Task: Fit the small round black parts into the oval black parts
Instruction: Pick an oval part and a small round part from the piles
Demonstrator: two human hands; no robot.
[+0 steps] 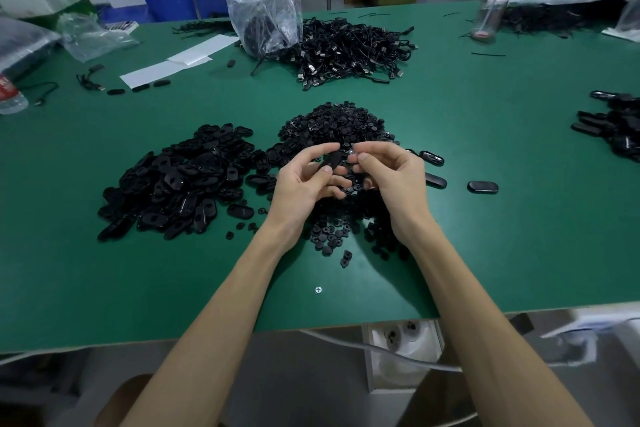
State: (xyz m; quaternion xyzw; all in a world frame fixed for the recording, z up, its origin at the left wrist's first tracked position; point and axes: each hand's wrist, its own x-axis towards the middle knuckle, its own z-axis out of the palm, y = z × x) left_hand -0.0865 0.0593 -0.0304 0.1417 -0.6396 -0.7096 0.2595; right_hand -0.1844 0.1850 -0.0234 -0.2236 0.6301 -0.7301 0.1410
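Note:
My left hand (306, 180) holds one oval black part (333, 159) between thumb and fingers, above the table. My right hand (391, 172) is just to its right, fingertips pinched together near a tiny pale-glinting piece (350, 150); whether it is a small round part I cannot tell. Under and behind both hands lies a heap of small round black parts (332, 123). To the left sits a wide pile of oval black parts (180, 180). Three oval pieces (482, 186) lie apart on the right of the hands.
The green table (450, 253) carries a tangle of black cables (349, 52) beside a clear plastic bag (265, 17) at the back, white paper strips (173, 64), more black parts (613, 125) at the right edge, and a bottle (491, 7). The front edge is near my elbows.

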